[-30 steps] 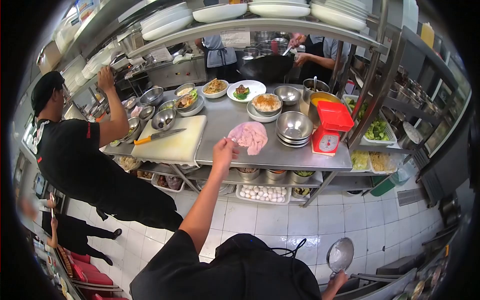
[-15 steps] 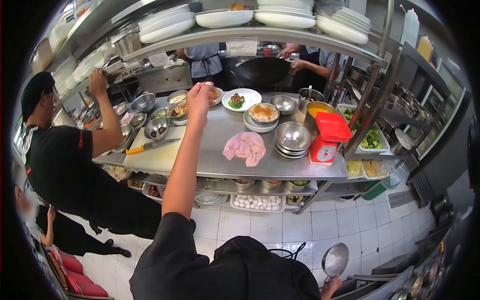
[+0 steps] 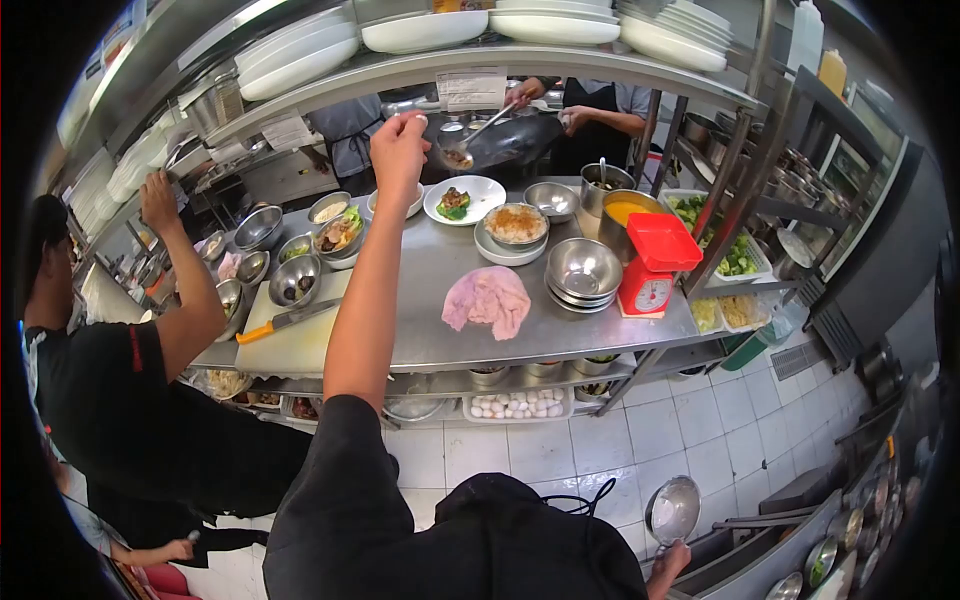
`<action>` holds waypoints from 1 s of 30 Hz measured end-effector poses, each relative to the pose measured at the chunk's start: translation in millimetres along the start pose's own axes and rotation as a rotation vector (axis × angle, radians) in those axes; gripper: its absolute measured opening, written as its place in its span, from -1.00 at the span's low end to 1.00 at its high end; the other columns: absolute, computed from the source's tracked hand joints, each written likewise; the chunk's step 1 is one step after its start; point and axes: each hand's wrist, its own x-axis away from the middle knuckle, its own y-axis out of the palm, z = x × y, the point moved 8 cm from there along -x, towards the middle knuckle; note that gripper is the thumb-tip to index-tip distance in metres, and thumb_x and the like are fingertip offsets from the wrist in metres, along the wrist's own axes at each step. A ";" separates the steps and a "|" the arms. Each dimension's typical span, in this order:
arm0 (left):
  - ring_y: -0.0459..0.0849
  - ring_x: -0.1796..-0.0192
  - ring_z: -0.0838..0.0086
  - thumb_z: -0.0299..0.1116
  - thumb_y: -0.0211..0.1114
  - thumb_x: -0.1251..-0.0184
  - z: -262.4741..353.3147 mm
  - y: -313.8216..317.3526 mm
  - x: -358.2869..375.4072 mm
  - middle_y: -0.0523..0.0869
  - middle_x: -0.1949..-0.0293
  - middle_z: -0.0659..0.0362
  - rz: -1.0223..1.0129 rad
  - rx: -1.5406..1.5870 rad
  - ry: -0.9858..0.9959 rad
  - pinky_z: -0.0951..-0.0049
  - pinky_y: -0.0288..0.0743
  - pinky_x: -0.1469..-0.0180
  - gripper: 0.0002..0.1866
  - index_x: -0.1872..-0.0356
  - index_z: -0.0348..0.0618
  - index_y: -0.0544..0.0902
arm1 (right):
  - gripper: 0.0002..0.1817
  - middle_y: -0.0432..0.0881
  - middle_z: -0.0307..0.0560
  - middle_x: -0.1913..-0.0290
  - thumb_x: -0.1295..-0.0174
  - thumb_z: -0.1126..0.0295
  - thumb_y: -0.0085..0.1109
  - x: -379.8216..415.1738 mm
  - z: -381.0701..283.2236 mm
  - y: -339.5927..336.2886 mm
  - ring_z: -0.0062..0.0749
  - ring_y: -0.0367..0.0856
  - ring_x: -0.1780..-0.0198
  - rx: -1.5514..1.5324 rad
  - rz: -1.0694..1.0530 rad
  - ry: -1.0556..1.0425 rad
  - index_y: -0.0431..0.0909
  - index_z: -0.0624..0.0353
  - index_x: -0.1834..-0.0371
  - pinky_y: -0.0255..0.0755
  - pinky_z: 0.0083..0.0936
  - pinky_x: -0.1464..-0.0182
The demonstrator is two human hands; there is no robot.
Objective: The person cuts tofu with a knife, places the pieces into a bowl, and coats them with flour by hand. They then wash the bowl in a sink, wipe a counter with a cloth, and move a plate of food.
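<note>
My left hand (image 3: 400, 148) is raised at the end of an outstretched arm, with its fingers curled together in a pinch. A small pale spot shows at the fingertips; I cannot tell what they hold. Behind that wrist are a metal bowl of food (image 3: 340, 232) and a white plate (image 3: 482, 188) with green and brown food. Low on the right, my right hand (image 3: 668, 562) grips a round metal bowl (image 3: 673, 512), its hollow side facing the camera. A pink cloth (image 3: 487, 302) lies crumpled on the steel counter (image 3: 425, 335).
A red scale (image 3: 648, 270) stands by stacked metal bowls (image 3: 584, 268). At left, a knife (image 3: 290, 320) rests on a cutting board (image 3: 262, 350) beside a co-worker (image 3: 110, 400). Stacked plates (image 3: 555, 28) fill the overhead shelf. Across the counter, another person's hand holds a ladle (image 3: 460, 157).
My raised left hand has moved a little higher in view. Across the counter, a ladle has come in over the wok. My right hand still holds the metal bowl.
</note>
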 end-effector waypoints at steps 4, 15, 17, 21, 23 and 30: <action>0.49 0.54 0.65 -0.31 0.22 -0.15 2.0 14.0 -26.8 0.59 0.55 0.25 0.005 -0.032 0.081 0.63 0.33 0.55 -0.72 0.19 -0.28 0.68 | -0.85 0.44 -0.15 0.44 -0.06 0.54 -0.09 47.5 -28.7 16.2 -0.45 0.40 0.50 0.031 0.060 0.034 0.41 0.36 0.31 0.25 -0.45 0.55; 0.46 0.59 0.65 -0.41 0.32 -0.04 -4.4 28.3 -45.6 0.59 0.60 0.25 -0.067 0.168 -0.011 0.62 0.27 0.57 -0.81 0.35 -0.32 0.70 | -0.86 0.46 -0.09 0.43 -0.04 0.55 -0.06 71.2 -18.4 19.9 -0.45 0.41 0.48 0.011 0.142 0.085 0.39 0.39 0.33 0.26 -0.45 0.53; 0.44 0.60 0.67 -0.44 0.33 -0.05 -4.0 25.8 -45.6 0.57 0.61 0.27 -0.078 0.206 -0.034 0.65 0.25 0.60 -0.83 0.35 -0.32 0.70 | -0.86 0.47 -0.08 0.40 -0.04 0.57 -0.06 56.6 -1.8 14.3 -0.43 0.43 0.44 -0.041 0.138 0.035 0.39 0.39 0.33 0.30 -0.44 0.47; 0.43 0.60 0.68 -0.48 0.34 -0.08 -5.7 16.5 -49.4 0.56 0.60 0.28 -0.064 0.232 -0.023 0.68 0.26 0.59 -0.84 0.31 -0.34 0.68 | -0.85 0.48 -0.05 0.36 -0.03 0.59 -0.05 59.6 -5.4 15.6 -0.40 0.46 0.39 -0.059 0.122 0.028 0.38 0.40 0.31 0.35 -0.42 0.39; 0.43 0.59 0.68 -0.47 0.34 -0.10 -2.4 14.3 -47.6 0.56 0.60 0.29 -0.053 0.229 -0.023 0.68 0.26 0.58 -0.84 0.31 -0.33 0.68 | -0.86 0.47 -0.06 0.37 -0.03 0.58 -0.03 60.4 -6.7 17.0 -0.42 0.45 0.39 -0.071 0.128 0.033 0.38 0.38 0.32 0.33 -0.42 0.42; 0.44 0.57 0.68 -0.45 0.33 -0.10 -12.0 23.9 -45.1 0.55 0.60 0.30 -0.102 0.300 -0.040 0.65 0.29 0.56 -0.84 0.31 -0.32 0.69 | -0.87 0.43 -0.13 0.44 -0.04 0.51 0.00 50.3 -11.1 23.6 -0.45 0.40 0.47 -0.029 0.139 0.043 0.37 0.31 0.33 0.25 -0.45 0.53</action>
